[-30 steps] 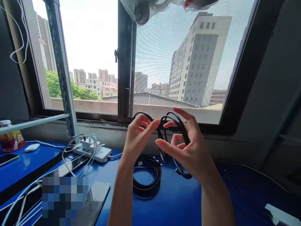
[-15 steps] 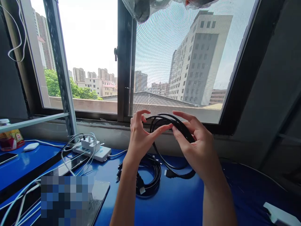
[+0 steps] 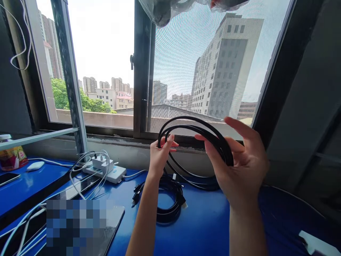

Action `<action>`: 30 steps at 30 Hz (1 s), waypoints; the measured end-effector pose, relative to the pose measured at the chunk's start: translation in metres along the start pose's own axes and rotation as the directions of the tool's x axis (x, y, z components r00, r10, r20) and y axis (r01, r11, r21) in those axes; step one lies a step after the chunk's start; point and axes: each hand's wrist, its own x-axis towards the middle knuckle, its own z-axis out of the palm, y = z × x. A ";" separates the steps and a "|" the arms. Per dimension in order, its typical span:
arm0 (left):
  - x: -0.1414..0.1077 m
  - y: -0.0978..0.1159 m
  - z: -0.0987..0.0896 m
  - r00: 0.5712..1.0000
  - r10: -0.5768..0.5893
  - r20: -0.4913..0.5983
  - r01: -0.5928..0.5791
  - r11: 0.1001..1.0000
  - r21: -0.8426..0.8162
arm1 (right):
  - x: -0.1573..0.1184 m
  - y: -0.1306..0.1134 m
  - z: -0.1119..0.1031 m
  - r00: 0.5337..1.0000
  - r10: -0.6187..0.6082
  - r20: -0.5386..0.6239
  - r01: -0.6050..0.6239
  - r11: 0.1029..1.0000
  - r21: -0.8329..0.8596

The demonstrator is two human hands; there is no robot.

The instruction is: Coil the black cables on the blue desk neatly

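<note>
A black cable (image 3: pixel 195 127) hangs in wide loops between my two hands, above the blue table. My right hand (image 3: pixel 242 163) grips the gathered strands of the coil between thumb and fingers, with the index finger raised. On the left side of the loops, my left hand (image 3: pixel 162 151) pinches the cable between thumb and fingers. Below, a second coiled black cable (image 3: pixel 170 217) lies on the table, its plugs (image 3: pixel 136 193) at the left. The lower loops of the held cable hang just above or behind that coil.
A white power strip (image 3: pixel 113 174) with adapters and white cables stands at the left. A tablet (image 3: pixel 114 220) lies in front of it, partly blurred out. A metal rack post (image 3: pixel 70 71) rises by the window. A white object (image 3: pixel 317 245) lies at the right edge.
The held loops have opened wider and risen. My right hand moved right with its index finger lifted; my left hand turned and closed on the cable. A hanging connector is no longer visible.
</note>
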 end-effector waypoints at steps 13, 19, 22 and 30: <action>-0.013 0.033 -0.012 0.880 0.434 -0.192 -0.254 0.772 0.583 | 0.002 0.015 0.003 0.932 0.285 0.224 -0.224 0.939 -0.260; -0.012 0.026 -0.006 0.967 0.166 -0.192 -0.097 0.941 0.325 | 0.002 -0.009 0.001 0.789 0.391 0.474 -0.446 0.895 0.004; -0.010 0.028 -0.010 0.976 0.017 -0.216 0.021 0.985 0.173 | 0.003 -0.014 0.001 0.789 0.452 0.416 -0.503 0.864 0.015; -0.009 0.025 -0.005 0.973 -0.232 -0.006 0.224 0.931 0.288 | 0.002 -0.021 0.007 0.912 0.391 -0.123 -0.397 0.917 -0.035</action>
